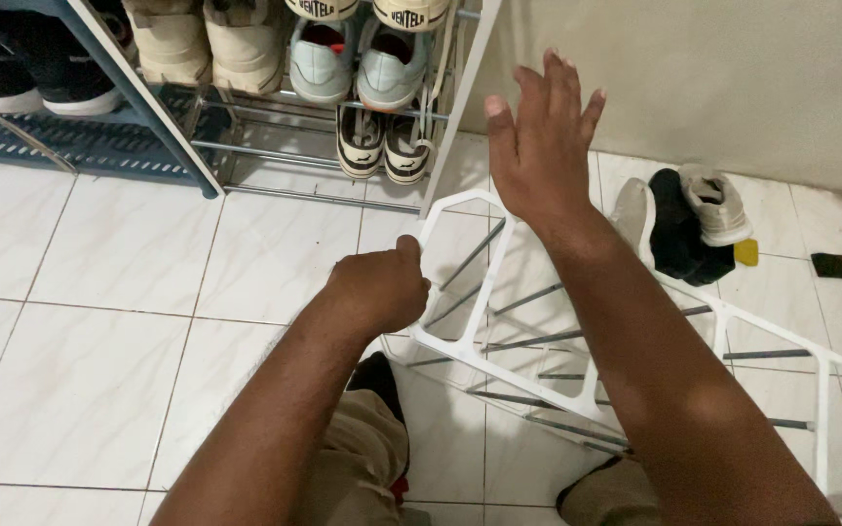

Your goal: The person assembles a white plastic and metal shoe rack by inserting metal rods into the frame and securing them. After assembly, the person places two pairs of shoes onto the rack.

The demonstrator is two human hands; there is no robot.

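Gripping white rack frame point(460, 341), shoes point(694, 219) beyond.

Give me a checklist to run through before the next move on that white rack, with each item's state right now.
1. Left hand closed on the white rack frame: ok.
2. Right hand gripping something: not ok, open in the air.
3. Rack standing upright: not ok, tilted over the tiled floor.
4. Rods seated in the frame: cannot tell.
5. Floor beside the rack free: not ok, loose shoes lie close.

white rack point(460, 343) partly behind arms, shelf shoes point(246, 39) cropped at top
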